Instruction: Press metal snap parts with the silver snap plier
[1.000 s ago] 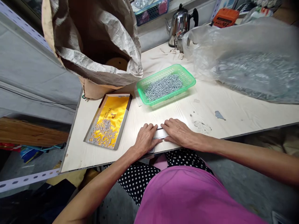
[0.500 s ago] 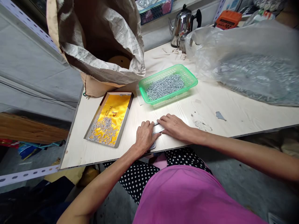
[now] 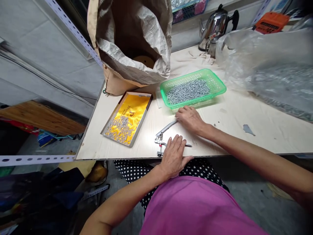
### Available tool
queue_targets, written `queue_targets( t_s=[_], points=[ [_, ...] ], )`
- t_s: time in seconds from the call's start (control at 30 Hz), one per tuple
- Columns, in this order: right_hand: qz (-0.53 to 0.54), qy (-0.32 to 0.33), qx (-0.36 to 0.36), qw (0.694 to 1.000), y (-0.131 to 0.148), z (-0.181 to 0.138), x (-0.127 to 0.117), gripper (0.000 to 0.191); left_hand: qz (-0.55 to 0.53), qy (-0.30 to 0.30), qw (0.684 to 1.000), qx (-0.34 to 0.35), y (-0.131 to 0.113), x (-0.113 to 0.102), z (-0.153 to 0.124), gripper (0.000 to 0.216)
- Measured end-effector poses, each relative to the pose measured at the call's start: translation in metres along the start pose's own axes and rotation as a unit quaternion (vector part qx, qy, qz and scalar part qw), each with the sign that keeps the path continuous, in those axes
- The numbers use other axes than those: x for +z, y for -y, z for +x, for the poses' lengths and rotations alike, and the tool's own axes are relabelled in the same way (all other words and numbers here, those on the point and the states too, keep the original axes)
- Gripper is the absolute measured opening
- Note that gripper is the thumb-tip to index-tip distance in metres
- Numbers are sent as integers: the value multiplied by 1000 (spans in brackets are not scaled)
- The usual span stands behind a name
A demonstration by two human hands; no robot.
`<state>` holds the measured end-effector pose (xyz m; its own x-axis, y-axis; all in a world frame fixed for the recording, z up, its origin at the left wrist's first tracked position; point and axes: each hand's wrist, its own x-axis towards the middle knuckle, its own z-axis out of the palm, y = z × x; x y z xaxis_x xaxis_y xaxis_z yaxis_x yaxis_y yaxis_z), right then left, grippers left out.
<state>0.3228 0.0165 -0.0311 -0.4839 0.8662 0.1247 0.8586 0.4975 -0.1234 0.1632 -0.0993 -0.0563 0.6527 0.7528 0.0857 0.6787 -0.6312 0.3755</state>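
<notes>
A small silvery metal lever tool (image 3: 160, 141) lies near the table's front edge, its long arm (image 3: 167, 128) swung up and away from its lower bar. A little spring and a red spot show at its jointed left end. My left hand (image 3: 172, 156) rests over the tool's lower part, fingers stretched out flat and thumb apart. At the far end of the long arm, my right hand (image 3: 190, 119) has its curled fingers on the tip; the exact grip is partly hidden. Just behind my right hand stands a green plastic basket (image 3: 217, 93) of small metal pins.
To the left lies a shallow box (image 3: 143, 120) with yellow cloth and loose metal pins. Behind it stands a large open paper sack (image 3: 117, 81). A clear plastic bag (image 3: 239, 62) of metal parts is at right. A kettle (image 3: 216, 26) stands at the back.
The view has shifted left. The tool's arms, close together under both hands before, are now spread. My right hand has moved away with the long arm; my left hand has flattened out.
</notes>
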Motion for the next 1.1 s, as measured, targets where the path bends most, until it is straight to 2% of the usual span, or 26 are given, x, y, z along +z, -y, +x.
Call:
queue_targets(
  t_s=[0.03,0.1,0.17,0.27,0.33,0.37,0.43,0.5,0.57,0.63,0.7,0.77,0.83,0.87,0.93,1.0,1.1],
  points=[
    [-2,4,-46,999,13,2,-4,16,-6,-1,1000,4,-2,-1,-1,61],
    [23,31,-185,982,41,2,-10,12,-26,-5,999,29,-8,-4,-8,55],
    [46,61,-297,952,65,0,-10,8,-45,-10,994,100,-14,-10,-21,41],
    [56,65,-369,926,85,-1,-1,10,-28,-61,977,204,-7,-33,-40,24],
    [68,55,-378,922,91,0,8,10,20,-146,975,164,15,-59,-44,21],
    [78,49,-376,922,93,2,11,10,53,-179,977,102,32,-74,-42,22],
    [117,36,-365,923,96,4,13,10,115,-218,965,-85,72,-103,-33,25],
    [169,9,-340,925,93,7,2,11,140,-193,953,-189,113,-123,-22,26],
    [204,-48,-278,937,81,12,-19,16,151,-127,952,-236,145,-132,-12,25],
    [188,-119,-185,957,58,20,-48,21,157,-56,953,-252,163,-131,-5,25],
    [116,-164,-86,976,32,28,-75,24,160,0,954,-254,171,-125,-1,27],
    [26,-176,8,984,11,32,-93,20,160,32,955,-247,171,-119,1,28],
    [-25,-157,53,986,4,25,-98,17,161,36,957,-238,171,-114,4,28],
    [-24,-133,50,989,7,18,-96,16,162,31,958,-234,171,-113,5,28],
    [28,-62,10,998,20,-2,-82,12,161,18,960,-228,175,-113,10,26],
    [108,35,-42,993,36,-27,-62,8,152,8,962,-227,179,-116,16,24],
    [166,105,-49,979,54,-61,-35,6,125,-8,960,-249,176,-126,22,23]
  ],
)
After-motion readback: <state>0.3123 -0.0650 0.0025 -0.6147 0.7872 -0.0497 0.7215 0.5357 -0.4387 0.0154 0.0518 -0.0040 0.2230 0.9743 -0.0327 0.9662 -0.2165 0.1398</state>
